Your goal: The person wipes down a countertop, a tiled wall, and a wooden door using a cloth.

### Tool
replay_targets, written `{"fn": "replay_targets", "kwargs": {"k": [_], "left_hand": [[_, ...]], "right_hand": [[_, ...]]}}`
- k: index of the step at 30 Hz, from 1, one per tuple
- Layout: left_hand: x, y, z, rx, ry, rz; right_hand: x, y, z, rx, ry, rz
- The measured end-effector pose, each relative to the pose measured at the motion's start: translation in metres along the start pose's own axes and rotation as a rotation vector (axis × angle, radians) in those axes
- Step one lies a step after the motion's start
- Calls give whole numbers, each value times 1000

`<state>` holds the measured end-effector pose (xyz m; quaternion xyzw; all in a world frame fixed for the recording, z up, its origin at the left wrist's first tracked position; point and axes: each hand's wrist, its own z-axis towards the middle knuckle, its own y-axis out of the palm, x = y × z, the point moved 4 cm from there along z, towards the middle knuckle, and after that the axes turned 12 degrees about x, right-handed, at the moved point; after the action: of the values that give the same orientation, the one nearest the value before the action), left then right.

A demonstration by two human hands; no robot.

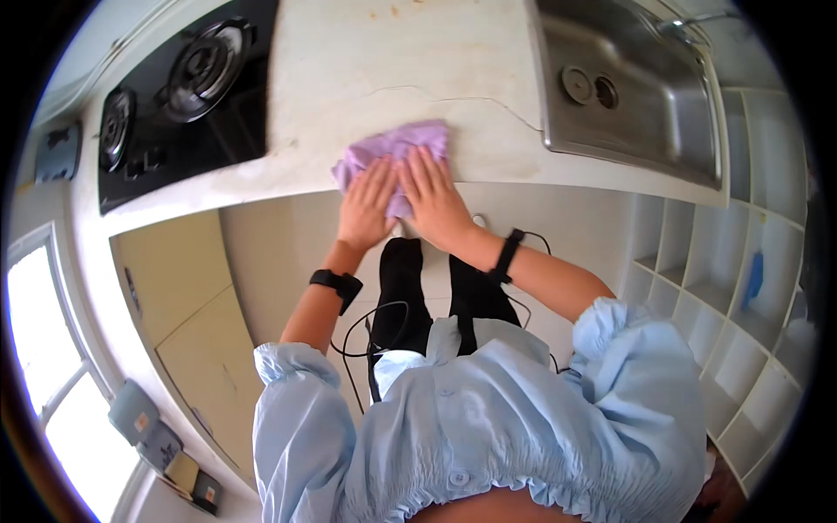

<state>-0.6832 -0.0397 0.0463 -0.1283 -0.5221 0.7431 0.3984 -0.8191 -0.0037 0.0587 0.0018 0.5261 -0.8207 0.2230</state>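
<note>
On pale countertop [392, 65] between stove [187, 131] and sink [658, 113], purple cloth [405, 137] at front edge under left hand [368, 202] and right hand [434, 199], both open and flat.

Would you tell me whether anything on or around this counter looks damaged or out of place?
A thin dark crack runs across the countertop toward the sink, marring the pale surface. Brownish spots mark the far side, and a round disc lies beside the drain hole.

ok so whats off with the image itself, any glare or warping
Head view: window blown out to white; head view: pale highlights on the sink; head view: wide-angle distortion bows the front edge of the counter, with dark curved borders at the sides
</note>
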Motion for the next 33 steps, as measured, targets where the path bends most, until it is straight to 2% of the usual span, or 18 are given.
{"fn": "replay_targets", "kwargs": {"k": [4, 6, 10, 14, 17, 19, 25, 28, 33], "left_hand": [[-71, -52, -31, 178, -173, 96], [-84, -67, -37, 171, -246, 127], [-68, -65, -28, 231, -352, 153], [-13, -37, -14, 260, -455, 151], [40, -3, 3, 254, -439, 109], [81, 21, 21, 175, -450, 29], [190, 81, 65, -22, -271, -181], [203, 85, 69, 28, -235, -227], [169, 57, 54, 28, -157, -172]], "right_hand": [[-66, 46, 71, 105, -153, 68], [-83, 55, 91, 79, -198, 87], [-71, 55, 93, 112, -257, 195], [-27, 35, 67, 53, -320, 311], [23, -2, 33, -37, -312, 320], [64, -22, 3, -52, -317, 200], [163, -99, -82, -312, -138, 74], [172, -106, -93, -357, -91, 85], [135, -95, -76, -309, -77, 34]]}}
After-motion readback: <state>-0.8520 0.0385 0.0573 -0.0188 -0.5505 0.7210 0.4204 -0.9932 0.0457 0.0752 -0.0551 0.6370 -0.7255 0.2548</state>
